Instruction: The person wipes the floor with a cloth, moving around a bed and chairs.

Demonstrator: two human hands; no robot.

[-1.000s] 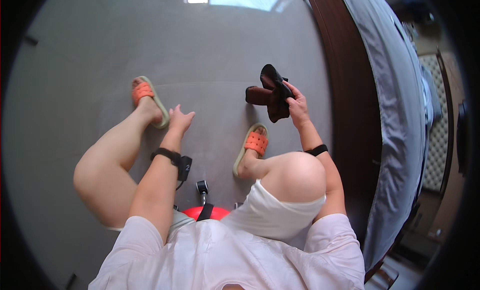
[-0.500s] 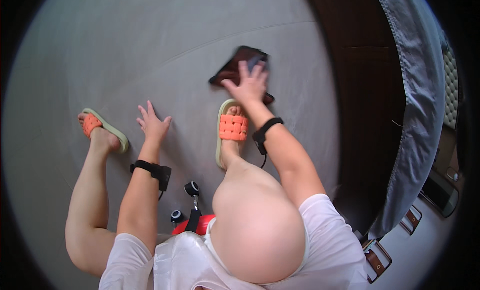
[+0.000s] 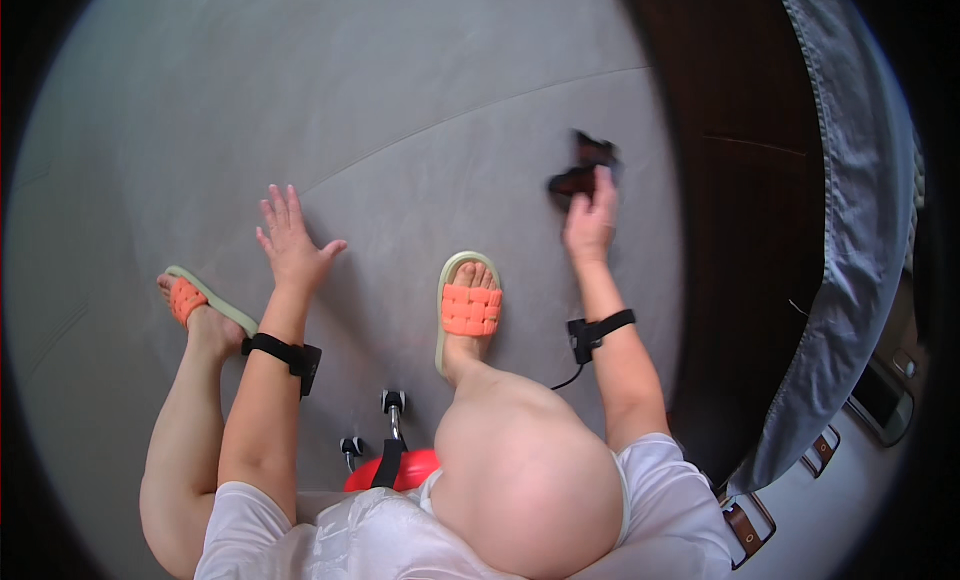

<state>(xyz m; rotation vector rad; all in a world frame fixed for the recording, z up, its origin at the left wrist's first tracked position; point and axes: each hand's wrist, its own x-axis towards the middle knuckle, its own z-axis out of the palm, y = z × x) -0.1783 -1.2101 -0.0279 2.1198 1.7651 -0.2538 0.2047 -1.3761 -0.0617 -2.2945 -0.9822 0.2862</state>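
My right hand is out in front of my right knee, near the dark wooden base. Its fingers are closed on a dark reddish-brown cloth, which is bunched up and partly blurred by motion. Whether the cloth touches the floor, I cannot tell. To the left, my left hand hangs over the grey floor with its fingers and thumb spread, and nothing is in it. A black strap with a small box is round each forearm.
Orange woven slippers with pale green soles are on my feet, the right one between my hands. A red stool with caster wheels is beneath me. Along the right runs a dark wooden base with grey fabric draped beside it.
My right hand has moved right with the cloth, which was spread out beneath it and is now bunched at the fingers. My left hand has shifted slightly and stays spread.
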